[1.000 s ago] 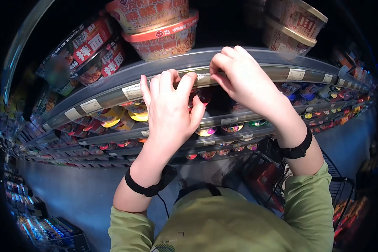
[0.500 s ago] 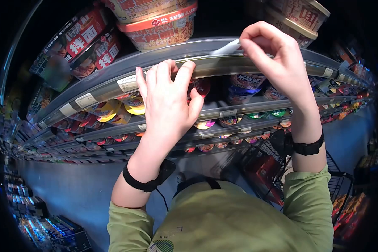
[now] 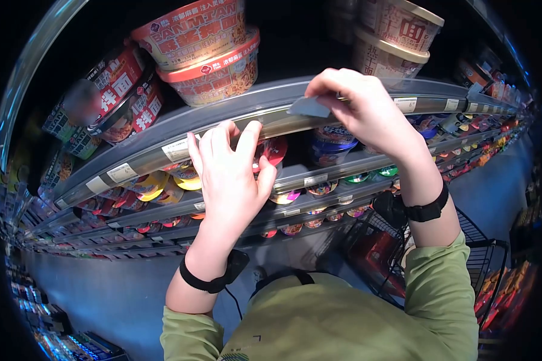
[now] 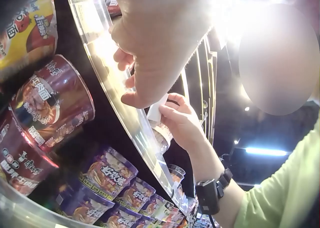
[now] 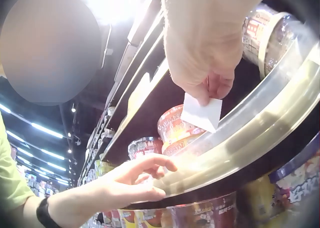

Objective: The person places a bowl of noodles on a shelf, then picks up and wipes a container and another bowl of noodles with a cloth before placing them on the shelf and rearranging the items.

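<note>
My right hand (image 3: 367,111) pinches a small white paper price tag (image 3: 310,107) between thumb and fingers, just over the shelf edge. In the right wrist view the tag (image 5: 202,112) hangs below the fingertips, its lower corner close to the clear strip. My left hand (image 3: 226,168) rests its bent fingertips on the label rail (image 3: 283,120) to the left of the tag, thumb held apart below. From the right wrist, the left hand (image 5: 125,185) shows its index finger stretched along the rail. Other price labels (image 3: 122,173) sit in the rail further left.
Stacked instant noodle bowls (image 3: 214,75) stand on the shelf above the rail, with beige bowls (image 3: 397,54) to the right. Purple noodle bowls (image 4: 112,170) and dark red ones (image 4: 52,102) fill the shelf below. A black wire cart (image 3: 473,234) stands at lower right.
My right hand has drawn the white tag from the rail, lifted it up to the right, then brought it back left and lower beside the rail. The left hand has stayed on the rail.
</note>
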